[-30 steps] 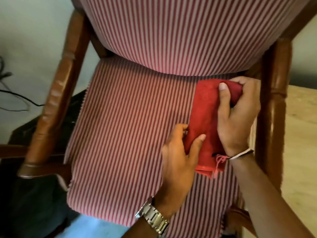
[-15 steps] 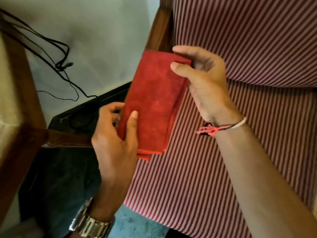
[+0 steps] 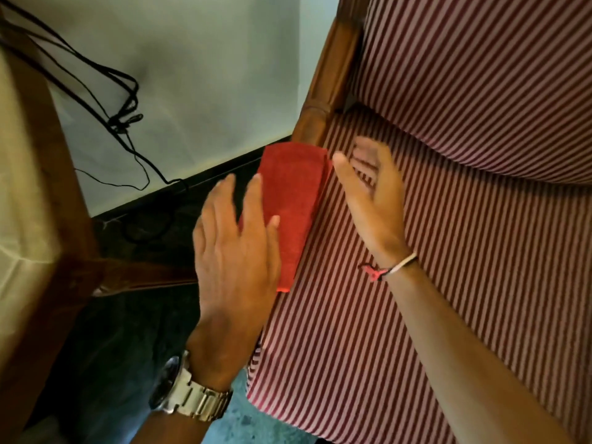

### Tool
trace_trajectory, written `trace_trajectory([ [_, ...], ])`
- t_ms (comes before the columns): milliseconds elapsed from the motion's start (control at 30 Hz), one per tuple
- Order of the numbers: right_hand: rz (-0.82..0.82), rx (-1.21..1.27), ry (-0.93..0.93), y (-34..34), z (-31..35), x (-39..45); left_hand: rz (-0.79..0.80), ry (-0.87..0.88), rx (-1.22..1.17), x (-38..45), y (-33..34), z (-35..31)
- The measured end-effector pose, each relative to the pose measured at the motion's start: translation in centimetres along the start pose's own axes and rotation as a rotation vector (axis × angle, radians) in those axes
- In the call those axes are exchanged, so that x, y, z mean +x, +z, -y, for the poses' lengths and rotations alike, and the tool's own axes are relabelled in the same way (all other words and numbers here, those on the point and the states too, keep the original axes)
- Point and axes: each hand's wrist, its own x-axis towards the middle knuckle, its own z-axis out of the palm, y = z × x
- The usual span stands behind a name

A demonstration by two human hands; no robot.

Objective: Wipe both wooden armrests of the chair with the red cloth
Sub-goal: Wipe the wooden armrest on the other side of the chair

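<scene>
Two hands frame the red cloth [image 3: 293,203], and neither actually grips it as far as I can see. The cloth is folded into a long pad and lies draped along the left wooden armrest [image 3: 330,75], covering its near stretch, with the bare wood showing only above, toward the chair back. My left hand [image 3: 237,251] is spread, fingers apart, its fingertips resting on the outer edge of the cloth; I judge it is pinning the pad flat to the wood so it can be pushed along the rail. My right hand [image 3: 371,193] is open too, palm turned toward the cloth, thumb just beside its inner edge and, I think, not touching, though blur keeps me from being sure. It sits over the striped seat cushion [image 3: 448,283], probably letting go now that the cloth is laid where it is wanted.

I read the fold as deliberate: a narrow pad matches the rail's width and wraps it. From here, this armrest looks about to be wiped; the other one is out of view, so I cannot say how it stands. The next stroke calls for steady downward pressure, or the pad may slide off the outer side toward the dark floor [image 3: 105,331].
</scene>
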Motion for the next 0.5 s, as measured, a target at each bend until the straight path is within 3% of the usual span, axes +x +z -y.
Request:
trace_trajectory([
  [67,0.049,-0.358,-0.052,-0.6,-4.2,-2.4,0.047,0.152,0.037,0.9,0.7,-0.9],
  [133,0.232,-0.816,-0.087,-0.5,-8.2,-5.1,0.148,0.241,0.115,1.9,2.0,-1.3],
  [200,0.322,-1.039,-0.116,0.2,-11.1,-7.0,0.221,0.285,0.196,2.7,3.5,-1.0],
  [500,0.216,-1.105,-0.179,1.2,-13.7,-7.2,0.119,0.425,0.193,11.4,6.2,-3.1],
])
